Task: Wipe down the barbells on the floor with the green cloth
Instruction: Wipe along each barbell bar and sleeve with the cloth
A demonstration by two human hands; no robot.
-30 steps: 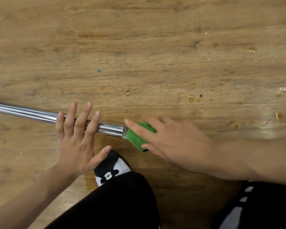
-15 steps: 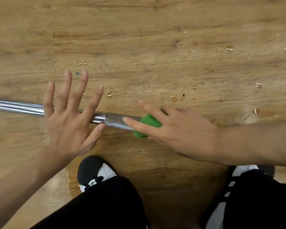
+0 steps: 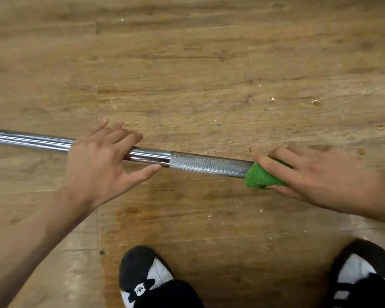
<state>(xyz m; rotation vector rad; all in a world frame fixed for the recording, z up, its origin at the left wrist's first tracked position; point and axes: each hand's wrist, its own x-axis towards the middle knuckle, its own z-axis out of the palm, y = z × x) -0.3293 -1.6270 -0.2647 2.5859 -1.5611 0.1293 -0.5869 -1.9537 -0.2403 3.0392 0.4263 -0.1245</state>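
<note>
Chrome steel barbell bar (image 3: 209,166) lies flat on the wood-plank floor (image 3: 187,63), running left to right ahead of your black-and-white shoes (image 3: 142,274). Only 1 bar in view.

Your left hand (image 3: 98,161) sits on the smooth chrome stretch. Fingers are near straight and draped over the top, thumb out along the near side: a flat press, no grip.

Your right hand (image 3: 316,174) pinches the small green terry cloth (image 3: 259,177) around the bar at the right end of the knurled section, fingers over, thumb on the near side. It's blurred, so I can't tell how far the cloth wraps.

Judgement: mid-stroke along the bar. To do it well:
- Press down with the left so the bar can't roll.
- Wrap the cloth full round, not just over the top.
- Go slower on the knurl; the cut pattern likely traps grime and may snag terry.
- Roll the bar a part-turn to reach the floor-side face.
</note>
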